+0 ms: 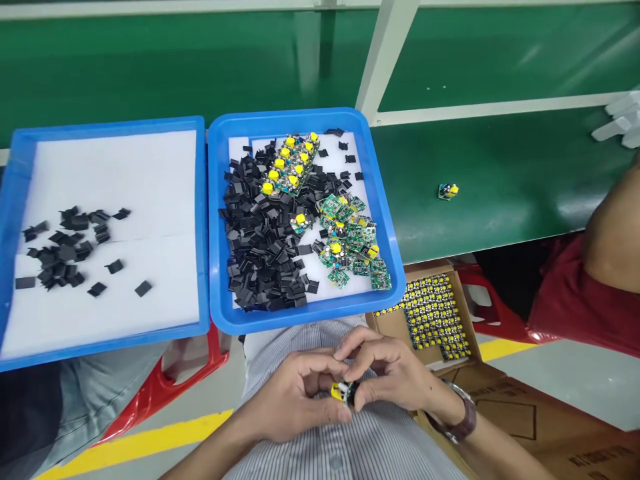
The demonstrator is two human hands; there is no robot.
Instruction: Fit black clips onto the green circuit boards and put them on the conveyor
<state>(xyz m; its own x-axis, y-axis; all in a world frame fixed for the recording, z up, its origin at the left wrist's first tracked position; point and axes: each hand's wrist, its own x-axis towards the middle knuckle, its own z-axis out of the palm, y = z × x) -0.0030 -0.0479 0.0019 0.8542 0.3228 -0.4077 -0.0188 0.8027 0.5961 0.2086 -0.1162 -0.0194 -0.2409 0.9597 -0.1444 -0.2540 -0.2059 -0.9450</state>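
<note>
Close to my striped shirt, both hands are closed around one small circuit board [343,392] with a yellow component. My left hand [300,393] grips its yellow side between thumb and fingers. My right hand [383,373] pinches the other side, where a black piece shows; whether that is a separate black plastic piece I cannot tell. Beyond my hands is a blue tray [300,325]. In it lie a heap of folded black plastic pieces [260,247], loose circuit boards [353,233] on the right, and a joined panel of boards [290,163] on top of the heap.
A second blue tray [204,220] on the left holds scattered black pieces [65,253]. One board [448,191] stands on the green belt [500,200]. Below right, a cardboard box [395,333] holds rows of boards. Another person's arm [617,227] shows at right.
</note>
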